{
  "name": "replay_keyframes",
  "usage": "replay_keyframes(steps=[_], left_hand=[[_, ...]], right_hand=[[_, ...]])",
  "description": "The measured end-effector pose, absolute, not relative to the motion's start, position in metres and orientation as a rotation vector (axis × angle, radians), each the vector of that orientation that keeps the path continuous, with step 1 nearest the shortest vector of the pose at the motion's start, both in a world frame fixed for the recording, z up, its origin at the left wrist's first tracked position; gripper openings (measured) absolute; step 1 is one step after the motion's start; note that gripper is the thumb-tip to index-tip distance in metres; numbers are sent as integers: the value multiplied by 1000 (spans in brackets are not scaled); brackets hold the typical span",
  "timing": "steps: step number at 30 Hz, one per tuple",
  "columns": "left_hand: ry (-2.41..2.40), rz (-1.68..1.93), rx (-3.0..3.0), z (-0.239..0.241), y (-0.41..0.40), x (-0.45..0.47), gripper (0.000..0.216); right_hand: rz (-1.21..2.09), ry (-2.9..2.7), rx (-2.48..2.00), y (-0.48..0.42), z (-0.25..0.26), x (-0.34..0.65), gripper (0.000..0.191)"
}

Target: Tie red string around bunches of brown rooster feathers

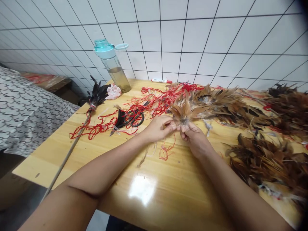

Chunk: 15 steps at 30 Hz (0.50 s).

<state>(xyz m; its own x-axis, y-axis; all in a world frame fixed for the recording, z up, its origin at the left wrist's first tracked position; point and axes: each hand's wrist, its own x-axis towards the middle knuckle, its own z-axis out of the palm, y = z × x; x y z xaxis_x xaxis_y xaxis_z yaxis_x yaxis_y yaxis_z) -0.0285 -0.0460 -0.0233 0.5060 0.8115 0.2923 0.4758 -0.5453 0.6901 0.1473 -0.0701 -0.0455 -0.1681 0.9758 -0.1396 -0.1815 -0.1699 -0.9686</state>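
Note:
Over the middle of the wooden table, my right hand (pixel 196 138) pinches a bunch of brown feathers (pixel 184 110) by its base, with the tips fanning up and away from me. My left hand (pixel 161 128) is closed beside that base, thumb against the fingers; whatever it pinches is too small to make out. Below the two hands lies a loose loop of red string (pixel 166 152). Scissors with black handles (pixel 136 118) rest to the left of my left hand, partly covered by tangled red string (pixel 156 101).
Brown feather piles (pixel 271 160) cover the table's right side, and more feathers (pixel 240 107) lie behind my hands. A water bottle (pixel 117 75), a pink-white scrunchie-like bundle (pixel 113 92) and a red marker (pixel 161 81) stand or lie along the tiled wall. A stick with black feathers (pixel 72 144) crosses the left edge.

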Motion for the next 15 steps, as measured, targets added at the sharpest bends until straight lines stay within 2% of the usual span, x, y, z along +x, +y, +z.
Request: replay_keyframes(steps=[8,15], left_hand=[[793,1045,2633,-23,-61,-17,18],[729,1077,2724,-16,-66,-18,18]], right_hand=[[1726,-661,-1107,-75,-35,141,29],[1733,-713,-1147,-81,-36,134,27]])
